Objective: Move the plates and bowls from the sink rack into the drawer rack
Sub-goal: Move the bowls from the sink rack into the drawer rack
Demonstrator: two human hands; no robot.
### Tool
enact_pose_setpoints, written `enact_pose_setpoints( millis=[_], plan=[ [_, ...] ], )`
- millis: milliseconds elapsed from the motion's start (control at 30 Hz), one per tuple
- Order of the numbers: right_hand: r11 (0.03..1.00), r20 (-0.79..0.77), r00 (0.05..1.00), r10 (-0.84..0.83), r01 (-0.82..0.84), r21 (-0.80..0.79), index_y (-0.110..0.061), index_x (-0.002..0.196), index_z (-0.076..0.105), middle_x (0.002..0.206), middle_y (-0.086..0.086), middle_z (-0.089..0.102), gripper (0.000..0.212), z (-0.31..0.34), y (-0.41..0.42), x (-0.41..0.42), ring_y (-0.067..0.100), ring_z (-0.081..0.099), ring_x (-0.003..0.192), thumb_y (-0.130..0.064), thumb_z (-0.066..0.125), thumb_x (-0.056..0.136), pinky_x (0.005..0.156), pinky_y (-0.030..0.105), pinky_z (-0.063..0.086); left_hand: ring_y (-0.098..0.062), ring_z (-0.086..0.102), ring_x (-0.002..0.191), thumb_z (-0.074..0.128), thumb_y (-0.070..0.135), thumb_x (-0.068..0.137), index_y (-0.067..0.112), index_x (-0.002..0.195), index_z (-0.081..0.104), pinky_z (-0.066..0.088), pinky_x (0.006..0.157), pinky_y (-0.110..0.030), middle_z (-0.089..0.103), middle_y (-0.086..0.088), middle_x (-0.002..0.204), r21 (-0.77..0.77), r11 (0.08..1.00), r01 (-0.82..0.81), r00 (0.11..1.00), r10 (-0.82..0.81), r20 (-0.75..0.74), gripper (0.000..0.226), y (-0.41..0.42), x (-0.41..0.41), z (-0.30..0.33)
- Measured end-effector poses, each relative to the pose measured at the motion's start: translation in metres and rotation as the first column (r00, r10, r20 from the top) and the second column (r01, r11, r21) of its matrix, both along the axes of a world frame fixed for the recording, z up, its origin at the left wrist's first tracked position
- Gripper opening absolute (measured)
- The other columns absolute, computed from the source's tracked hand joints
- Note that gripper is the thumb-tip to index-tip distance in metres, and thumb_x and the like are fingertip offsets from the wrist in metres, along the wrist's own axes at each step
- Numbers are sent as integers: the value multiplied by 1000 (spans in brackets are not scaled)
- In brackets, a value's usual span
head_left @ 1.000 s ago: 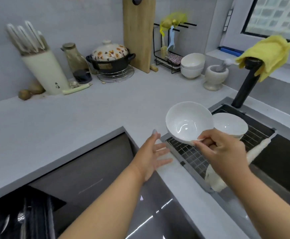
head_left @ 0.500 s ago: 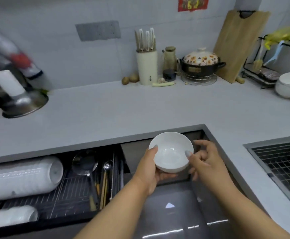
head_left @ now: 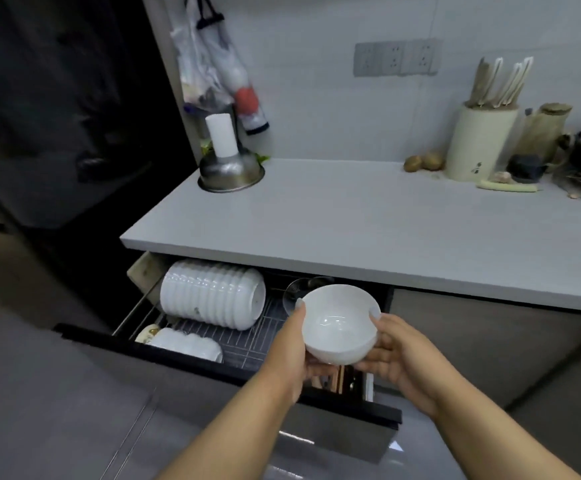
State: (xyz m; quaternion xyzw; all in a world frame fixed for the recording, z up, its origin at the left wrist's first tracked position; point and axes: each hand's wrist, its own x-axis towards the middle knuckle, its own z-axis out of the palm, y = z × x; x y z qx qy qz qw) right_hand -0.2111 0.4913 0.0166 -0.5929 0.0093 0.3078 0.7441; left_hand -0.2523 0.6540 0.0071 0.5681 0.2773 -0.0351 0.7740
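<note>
- A row of nested white bowls [head_left: 213, 294] lies on its side at the back left of the drawer rack [head_left: 247, 337], its long axis running left to right and the open mouths facing right.
- A second, shorter row of bowls [head_left: 187, 342] lies on its side at the rack's front left edge, partly hidden by the drawer front [head_left: 178, 355].
- A steel basin [head_left: 231, 173] stands upside down on the table's [head_left: 368, 223] left back corner, with a white roll [head_left: 221, 135] upright on top of it.
- The left hand [head_left: 291, 355] grips the held bowl [head_left: 339, 323] on its left side, thumb on the rim, fingers curled under the base.
- This bowl is over the right part of the open drawer, clear of the rack, its mouth tilted up and towards the camera.
- The right hand [head_left: 398, 351] holds the bowl's right side, thumb tip on the rim, fingers cupped beneath.
- A dark round utensil [head_left: 299, 289] shows just behind the bowl.
- A knife block [head_left: 479, 140] stands at the table's right back edge, potatoes [head_left: 422, 162] just to its left.
</note>
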Motion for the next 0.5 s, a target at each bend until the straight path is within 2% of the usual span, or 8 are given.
enact_pose_setpoints(
  millis=[100, 233, 300, 400, 500],
  plan=[
    [997, -49, 998, 47, -44, 62, -8, 112, 57, 96, 22, 67, 31, -5, 48, -8, 32, 68, 82, -29, 56, 89, 72, 40, 58, -29, 69, 92, 30, 59, 96, 20, 117, 61, 54, 60, -32, 71, -11, 106, 31, 998, -48, 999, 49, -1, 54, 44, -17, -2],
    [996, -83, 995, 61, -55, 72, -7, 106, 59, 94, 23, 62, 34, -13, 100, -13, 32, 64, 81, -28, 60, 79, 62, 35, 58, -25, 68, 92, 34, 56, 96, 23, 113, 63, 57, 69, -35, 71, -6, 104, 90, 987, -134, 991, 135, -13, 47, 90, -32, -12],
    [996, -85, 994, 69, -63, 65, -7, 109, 60, 93, 22, 63, 27, -21, 120, -10, 33, 62, 85, -24, 56, 88, 63, 35, 59, -22, 68, 91, 37, 52, 97, 22, 113, 64, 58, 76, -37, 71, -4, 103, 118, 977, -179, 983, 182, -18, 44, 108, -36, -17],
    [998, -61, 996, 63, -64, -1, -7, 108, 59, 84, 15, 67, 23, -32, 145, 1, 31, 66, 82, -21, 52, 92, 69, 38, 54, -20, 62, 101, 32, 44, 101, 21, 106, 63, 53, 86, -34, 67, -5, 106, 174, 957, -231, 970, 240, -36, 39, 135, -41, -23],
    [991, -41, 995, 90, -94, -92, -8, 112, 55, 92, 18, 66, 24, -45, 170, 17, 35, 67, 90, -22, 54, 93, 78, 43, 55, -17, 55, 104, 31, 46, 100, 28, 101, 55, 44, 97, -37, 61, 1, 106, 315, 909, -272, 948, 310, -76, 30, 165, -46, -37]
  ],
)
